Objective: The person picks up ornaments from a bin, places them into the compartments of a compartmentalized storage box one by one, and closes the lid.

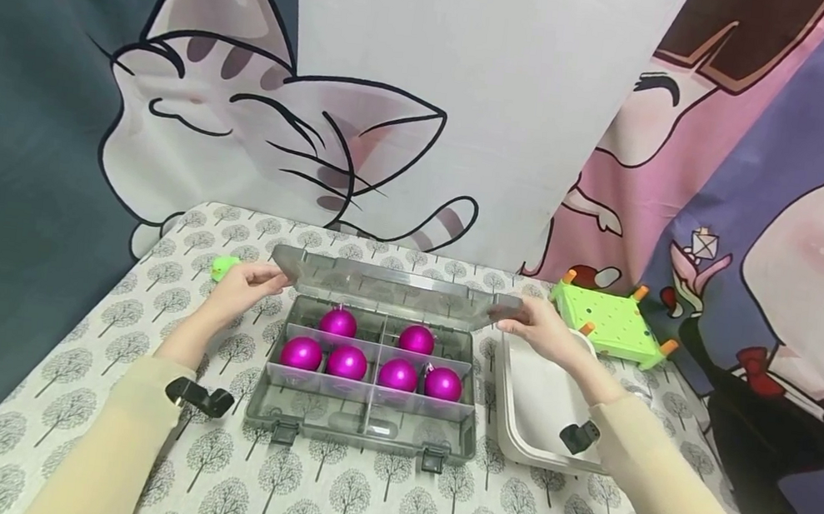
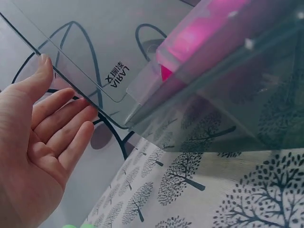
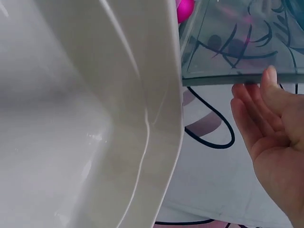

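Observation:
A grey see-through plastic organizer box (image 1: pixel 303 427) sits on the table with its hinged lid (image 1: pixel 393 290) raised. My left hand (image 1: pixel 247 283) holds the lid's left edge between thumb and fingers; the left wrist view shows this hand (image 2: pixel 52 128) at the edge up close. At the opposite edge, my right hand (image 1: pixel 536 324) pinches the lid, seen also in the right wrist view, where the hand (image 3: pixel 275 118) has its thumb against the rim. Several shiny magenta ball ornaments (image 1: pixel 347 362) lie in the back and middle compartments. The front compartments hold none.
A white plastic tub (image 1: pixel 508 422) stands close to the box's right side, under my right forearm. Behind it lies a green toy table (image 1: pixel 605 321) with orange legs pointing up. A small bright green object (image 1: pixel 224 267) is beyond my left hand. A printed curtain (image 1: pixel 471 129) hangs behind.

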